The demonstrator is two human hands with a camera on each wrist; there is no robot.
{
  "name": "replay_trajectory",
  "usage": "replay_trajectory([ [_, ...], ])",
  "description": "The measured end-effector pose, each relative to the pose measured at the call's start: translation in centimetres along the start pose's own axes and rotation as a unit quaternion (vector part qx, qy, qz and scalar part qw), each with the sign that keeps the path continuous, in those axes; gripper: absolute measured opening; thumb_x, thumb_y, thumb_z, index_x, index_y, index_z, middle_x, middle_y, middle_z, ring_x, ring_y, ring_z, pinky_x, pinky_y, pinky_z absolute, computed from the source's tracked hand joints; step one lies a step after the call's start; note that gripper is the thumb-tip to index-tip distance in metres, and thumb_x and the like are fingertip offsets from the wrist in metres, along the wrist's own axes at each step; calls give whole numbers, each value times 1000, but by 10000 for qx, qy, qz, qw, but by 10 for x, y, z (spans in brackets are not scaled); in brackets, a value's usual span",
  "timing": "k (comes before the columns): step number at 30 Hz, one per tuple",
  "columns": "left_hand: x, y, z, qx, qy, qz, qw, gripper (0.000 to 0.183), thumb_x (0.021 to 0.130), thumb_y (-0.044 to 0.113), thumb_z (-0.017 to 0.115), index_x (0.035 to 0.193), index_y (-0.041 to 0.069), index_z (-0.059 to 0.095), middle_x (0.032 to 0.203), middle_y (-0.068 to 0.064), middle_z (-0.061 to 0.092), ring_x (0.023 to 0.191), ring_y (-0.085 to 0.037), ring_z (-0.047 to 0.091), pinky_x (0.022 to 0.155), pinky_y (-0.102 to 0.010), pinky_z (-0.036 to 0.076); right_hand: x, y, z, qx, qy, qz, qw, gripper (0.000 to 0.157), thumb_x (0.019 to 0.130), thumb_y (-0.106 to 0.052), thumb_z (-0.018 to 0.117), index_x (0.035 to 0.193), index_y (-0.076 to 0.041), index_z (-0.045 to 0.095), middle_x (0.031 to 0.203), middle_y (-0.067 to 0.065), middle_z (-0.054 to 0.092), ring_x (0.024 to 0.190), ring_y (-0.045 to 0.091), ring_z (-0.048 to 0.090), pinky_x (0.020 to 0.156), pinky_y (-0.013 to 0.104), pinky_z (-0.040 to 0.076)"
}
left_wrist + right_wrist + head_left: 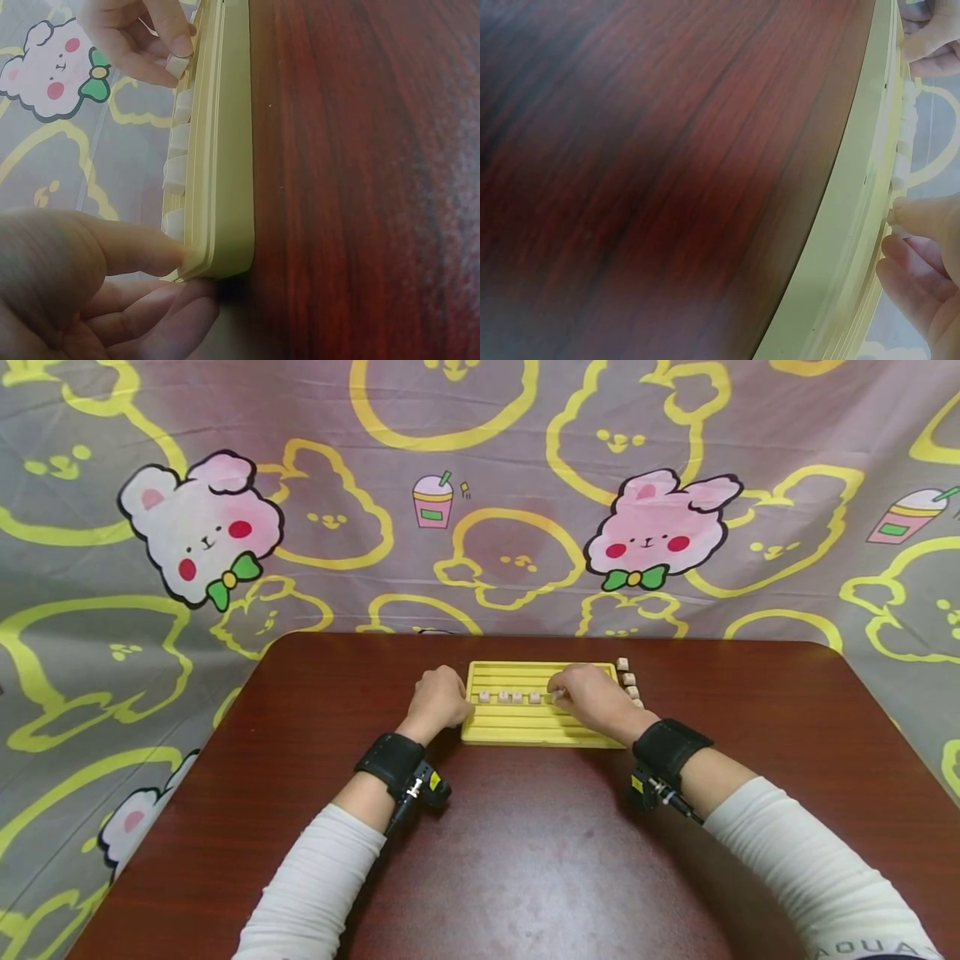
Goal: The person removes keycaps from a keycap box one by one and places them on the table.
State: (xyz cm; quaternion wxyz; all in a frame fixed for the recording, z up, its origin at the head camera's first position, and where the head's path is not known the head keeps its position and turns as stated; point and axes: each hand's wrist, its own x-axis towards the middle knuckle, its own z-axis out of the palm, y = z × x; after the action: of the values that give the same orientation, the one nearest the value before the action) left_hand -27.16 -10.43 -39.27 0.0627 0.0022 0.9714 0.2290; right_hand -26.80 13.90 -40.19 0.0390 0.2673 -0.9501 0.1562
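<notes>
A yellow ridged tray (pixel 532 734) lies flat on the table. My left hand (pixel 438 697) grips its left end; in the left wrist view the thumb (pixel 146 251) lies on the corner and the other fingers curl below. Several small whitish blocks (pixel 517 697) with faint marks stand in a row along a middle groove. Over the tray's right half, my right hand (pixel 596 699) pinches another small whitish block (pixel 178 66) between thumb and fingertips, at the right of that row. Whether this block touches the groove, I cannot tell.
Several more loose blocks (pixel 629 679) stand in a line on the brown table (pixel 517 860) just beyond the tray's right edge, some partly hidden by my right hand. A patterned cloth (pixel 510 468) hangs behind the table. Each wrist wears a black strap (pixel 670 747) with a small camera.
</notes>
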Motion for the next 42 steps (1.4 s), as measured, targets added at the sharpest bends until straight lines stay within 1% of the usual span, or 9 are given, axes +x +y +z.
replay_trajectory([
  [5, 2, -1, 0, 105, 26, -19, 9999, 33, 76, 13, 69, 48, 12, 49, 47, 4, 39, 50, -15, 43, 43, -23, 31, -2, 0, -2, 35, -2, -80, 10000, 16, 88, -10, 65, 101, -9, 72, 99, 5, 71, 92, 17, 64, 80, 36, 53],
  [12, 3, -1, 0, 62, -55, -15, 10000, 37, 77, 13, 68, 47, 12, 47, 46, 4, 34, 43, -12, 36, 41, -22, 27, -9, -1, -6, 23, -24, -180, 9998, 13, 88, -10, 65, 99, -9, 72, 97, 4, 71, 90, 17, 64, 79, 36, 53],
  [17, 2, 0, -1, 87, 15, 27, 10000, 37, 76, 12, 68, 47, 13, 46, 46, 4, 35, 44, -12, 38, 41, -22, 27, -13, 0, -8, -88, 14, -255, 9996, 15, 88, -10, 65, 101, -9, 72, 99, 5, 71, 92, 18, 65, 80, 36, 53],
  [24, 1, 0, -1, 104, 19, 27, 9999, 36, 76, 12, 68, 47, 13, 46, 46, 4, 38, 44, -12, 40, 42, -22, 29, -18, 2, -10, -144, 114, -519, 9985, 14, 87, -8, 65, 99, -8, 72, 98, 6, 72, 91, 19, 66, 79, 36, 53],
  [28, 1, 1, 0, 124, 17, 18, 9999, 33, 76, 13, 68, 49, 12, 49, 47, 4, 42, 48, -13, 44, 43, -22, 32, -22, 4, -11, -106, 134, -607, 9980, 8, 87, -6, 64, 91, -9, 70, 90, 4, 70, 82, 15, 63, 73, 34, 51],
  [32, 0, 1, 0, 130, 50, 40, 9999, 31, 76, 13, 69, 50, 12, 52, 48, 4, 45, 52, -15, 47, 45, -23, 34, -26, 7, -11, -65, 115, -567, 9983, 6, 87, -6, 63, 87, -9, 69, 83, 1, 66, 74, 12, 56, 68, 31, 47],
  [37, 0, 1, 0, 63, 51, 67, 9999, 32, 76, 12, 69, 49, 12, 52, 47, 3, 47, 49, -15, 49, 44, -23, 35, -29, 10, -13, -56, 101, -447, 9989, 4, 86, -8, 66, 87, -11, 69, 82, -1, 65, 73, 10, 54, 68, 30, 46],
  [40, 0, 1, 0, 59, 75, 67, 9999, 31, 75, 12, 69, 49, 13, 53, 48, 3, 52, 50, -15, 52, 45, -22, 37, -31, 11, -15, -70, 99, -449, 9989, 4, 86, -8, 67, 84, -12, 67, 80, -2, 63, 72, 11, 53, 68, 29, 45],
  [42, 1, 1, 0, 41, 62, 40, 10000, 32, 75, 12, 69, 48, 13, 52, 48, 3, 52, 50, -15, 53, 44, -23, 37, -33, 11, -16, -90, 85, -480, 9988, 5, 86, -8, 67, 83, -12, 66, 79, -2, 62, 72, 11, 52, 67, 29, 44],
])
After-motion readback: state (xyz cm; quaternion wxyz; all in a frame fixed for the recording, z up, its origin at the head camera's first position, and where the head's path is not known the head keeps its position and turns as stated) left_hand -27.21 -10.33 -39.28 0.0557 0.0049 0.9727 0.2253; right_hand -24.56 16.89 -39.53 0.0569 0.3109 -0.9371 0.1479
